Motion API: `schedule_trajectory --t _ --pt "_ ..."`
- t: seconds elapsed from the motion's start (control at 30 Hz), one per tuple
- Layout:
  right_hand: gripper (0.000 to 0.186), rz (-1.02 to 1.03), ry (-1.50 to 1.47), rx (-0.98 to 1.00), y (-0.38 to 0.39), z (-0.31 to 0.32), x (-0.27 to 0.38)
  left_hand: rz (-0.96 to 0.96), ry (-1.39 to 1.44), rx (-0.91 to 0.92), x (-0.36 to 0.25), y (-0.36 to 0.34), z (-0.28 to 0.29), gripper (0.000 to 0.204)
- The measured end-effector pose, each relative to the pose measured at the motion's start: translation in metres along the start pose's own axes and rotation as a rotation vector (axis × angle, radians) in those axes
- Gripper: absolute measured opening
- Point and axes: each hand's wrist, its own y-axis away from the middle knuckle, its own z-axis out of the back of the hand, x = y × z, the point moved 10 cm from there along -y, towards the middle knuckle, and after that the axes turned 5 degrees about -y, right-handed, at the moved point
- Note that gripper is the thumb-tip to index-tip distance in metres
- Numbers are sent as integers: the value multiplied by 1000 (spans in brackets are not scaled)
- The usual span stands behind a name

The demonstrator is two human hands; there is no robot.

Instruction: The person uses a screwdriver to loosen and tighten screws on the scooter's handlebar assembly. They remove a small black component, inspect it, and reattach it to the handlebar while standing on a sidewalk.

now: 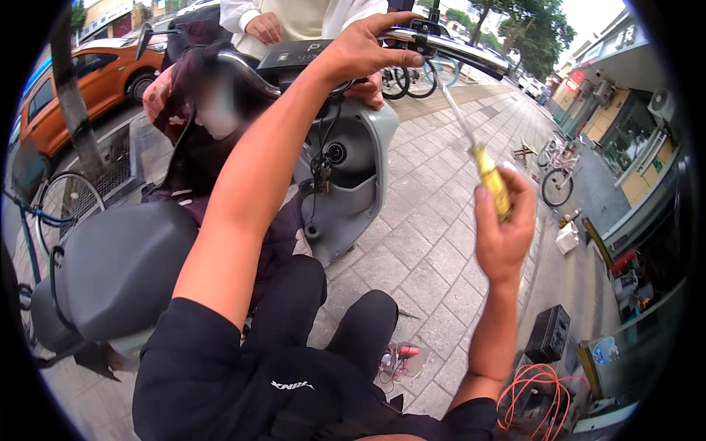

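My left hand [360, 50] reaches up to the scooter's handlebar [401, 34], fingers above it and thumb below, closed around it beside a black clamp [425, 42]. In my right hand [507, 235] is a screwdriver [491, 180] with a yellow handle; its slim shaft points up and left toward the handlebar end and is apart from it. Below my left forearm, the scooter's grey front panel [360, 184] shows a keyhole with keys [323, 176] hanging by it and loose black wires. The dashboard [290, 53] lies left of my left hand.
Opposite me stands a person in a white jacket [309, 22], one hand [365, 90] near the panel top. The scooter's seat [129, 268] is at left. On the paving lie a red-handled tool [407, 351], an orange cable [540, 393] and a black case [548, 332]. Bicycles [559, 173] stand farther right.
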Motion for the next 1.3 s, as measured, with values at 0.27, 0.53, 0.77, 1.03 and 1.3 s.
schedule_trajectory --t 0.27,0.53,0.77,1.03,1.3 --pt "33 302 619 107 -73 -42 97 -31 9 -23 -9 6 6 83" --pt "30 259 835 143 -81 -73 131 -16 11 -43 0 7 0 75" --pt "28 238 941 154 -81 -83 145 -79 -156 -127 -1 3 5 75" --pt "22 295 1275 341 -98 -134 185 -143 -256 -160 -1 0 1 77" --pt "26 929 1937 983 -85 -234 188 -125 -241 -57 0 5 6 78"
